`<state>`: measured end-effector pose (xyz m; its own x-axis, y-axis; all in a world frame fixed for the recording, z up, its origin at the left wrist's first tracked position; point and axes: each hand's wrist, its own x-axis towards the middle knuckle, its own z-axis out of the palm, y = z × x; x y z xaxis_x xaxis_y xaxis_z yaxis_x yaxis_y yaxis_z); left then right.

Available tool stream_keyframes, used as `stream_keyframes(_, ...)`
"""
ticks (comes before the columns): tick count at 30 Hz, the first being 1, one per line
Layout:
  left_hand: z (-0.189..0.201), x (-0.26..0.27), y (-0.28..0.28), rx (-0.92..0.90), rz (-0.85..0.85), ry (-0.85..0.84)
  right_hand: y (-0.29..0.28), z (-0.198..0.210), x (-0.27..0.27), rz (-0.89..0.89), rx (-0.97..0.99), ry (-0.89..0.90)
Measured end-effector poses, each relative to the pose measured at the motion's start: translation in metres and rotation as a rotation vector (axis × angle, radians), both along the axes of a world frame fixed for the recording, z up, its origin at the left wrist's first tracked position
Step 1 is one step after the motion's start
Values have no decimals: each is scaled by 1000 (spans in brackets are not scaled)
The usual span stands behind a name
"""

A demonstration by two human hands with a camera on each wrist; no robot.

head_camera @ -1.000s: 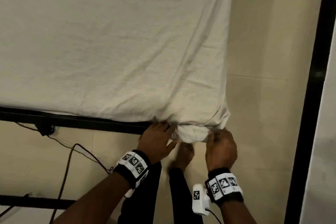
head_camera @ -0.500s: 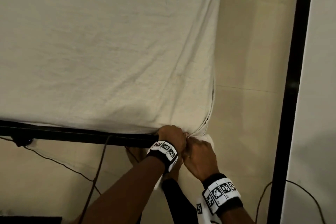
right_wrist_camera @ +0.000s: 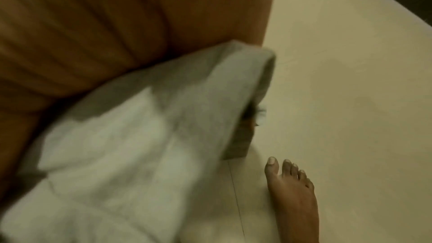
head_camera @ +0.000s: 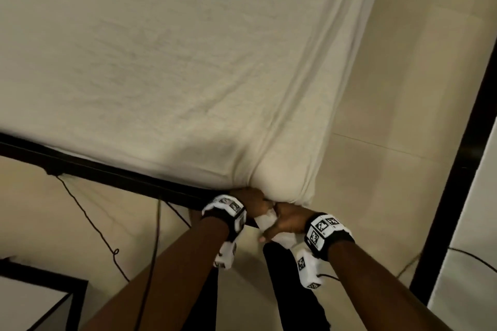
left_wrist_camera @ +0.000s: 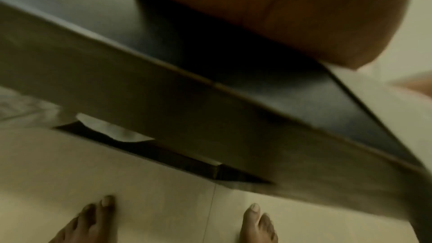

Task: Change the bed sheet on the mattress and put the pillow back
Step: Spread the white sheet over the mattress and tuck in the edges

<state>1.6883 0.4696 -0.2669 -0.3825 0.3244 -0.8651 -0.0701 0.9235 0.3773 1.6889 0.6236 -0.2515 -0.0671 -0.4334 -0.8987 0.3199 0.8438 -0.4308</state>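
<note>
A cream bed sheet (head_camera: 188,62) covers the mattress and is drawn snug round its near right corner (head_camera: 285,185). My left hand (head_camera: 251,203) is pressed up under that corner, its fingertips hidden. It grips the sheet's gathered tail (head_camera: 266,220). My right hand (head_camera: 287,222) is just right of it, fingers curled round the same tail below the corner. In the right wrist view the white cloth (right_wrist_camera: 140,136) comes out from under my right hand (right_wrist_camera: 81,34). The left wrist view is blurred, with my left hand (left_wrist_camera: 280,16) above the dark frame rail (left_wrist_camera: 163,108). No pillow is in view.
The black bed frame (head_camera: 113,172) runs left from the corner. Thin cables (head_camera: 88,220) lie on the pale tiled floor below it. A black-edged white panel (head_camera: 40,295) sits at the bottom left, a black upright bar (head_camera: 457,183) at the right. My bare feet (right_wrist_camera: 292,191) stand close to the bed.
My hands came together from either side of a loose bunch at the corner. That bunch is now pulled into a tight tail below, and the corner looks smoother.
</note>
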Motion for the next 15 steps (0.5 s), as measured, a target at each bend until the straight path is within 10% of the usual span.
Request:
stream_keyframes(8, 6, 9, -6, 47, -47, 133, 6, 15, 40, 83, 184, 464)
stream_keyframes(12, 15, 20, -6, 50, 0, 416, 23, 41, 76, -279, 321, 767)
stream_keyframes(15, 31, 41, -12, -1, 98, 585, 49, 43, 96, -657, 379, 643)
